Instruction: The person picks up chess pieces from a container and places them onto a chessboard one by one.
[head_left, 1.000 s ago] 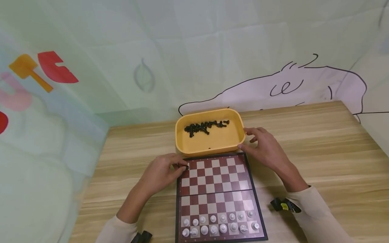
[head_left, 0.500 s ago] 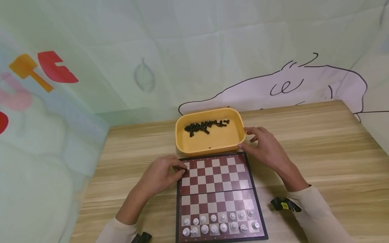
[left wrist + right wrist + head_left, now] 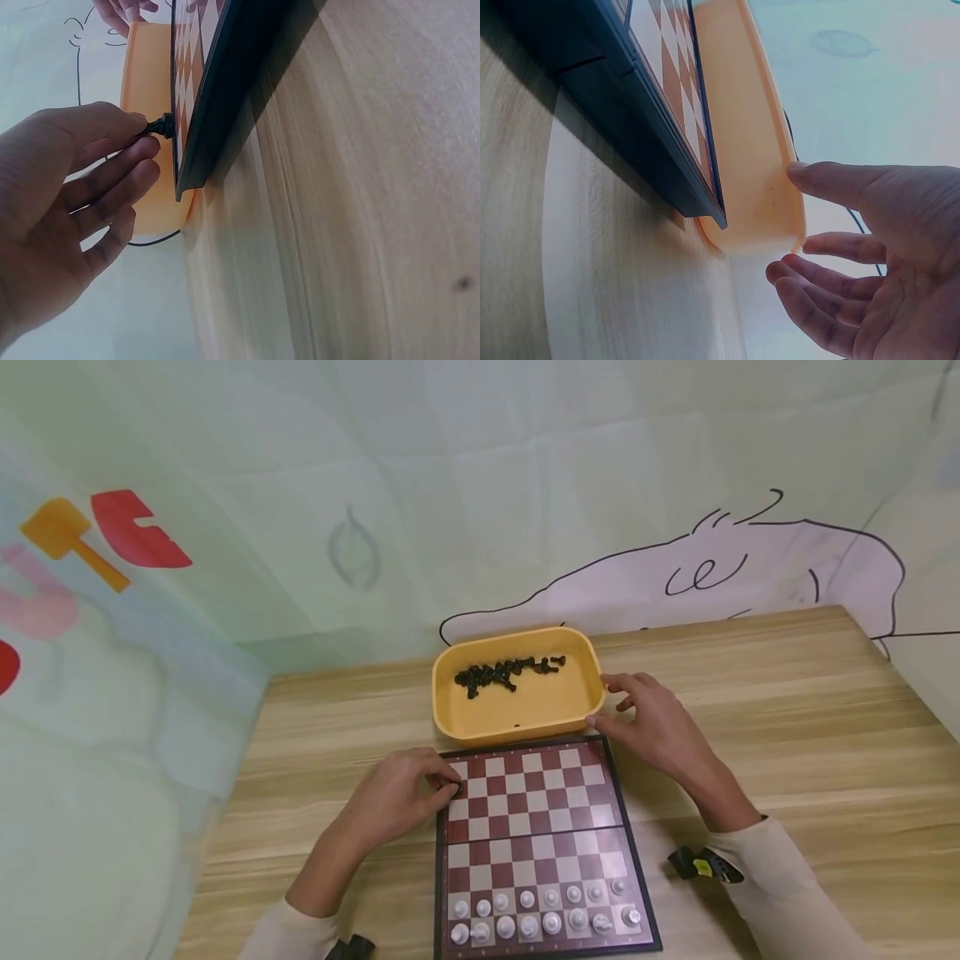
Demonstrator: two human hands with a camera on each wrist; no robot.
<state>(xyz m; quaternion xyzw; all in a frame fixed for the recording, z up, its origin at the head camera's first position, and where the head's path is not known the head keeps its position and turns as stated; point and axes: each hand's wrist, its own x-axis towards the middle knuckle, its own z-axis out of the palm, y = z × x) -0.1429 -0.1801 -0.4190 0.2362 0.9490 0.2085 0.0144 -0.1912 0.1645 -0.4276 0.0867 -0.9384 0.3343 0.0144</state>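
Note:
My left hand (image 3: 401, 793) pinches a small black chess piece (image 3: 161, 126) between thumb and fingertips at the far left corner of the chessboard (image 3: 540, 847). In the left wrist view the piece's base meets the board's surface, and its upper part is hidden by the fingers. White chess pieces (image 3: 528, 927) stand in two rows along the board's near side. My right hand (image 3: 660, 731) rests its thumb and index fingertip at the right corner of a yellow tray (image 3: 757, 150), with its other fingers relaxed.
Several black chess pieces (image 3: 487, 677) lie in a heap inside the tray, which stands right behind the board. All of this is on a wooden table (image 3: 795, 735). A printed cloth (image 3: 480, 502) hangs along the table's back edge.
My left hand has slid a little toward me along the board's left edge, with the black chess piece in its fingers. The right hand and the tray have stayed put.

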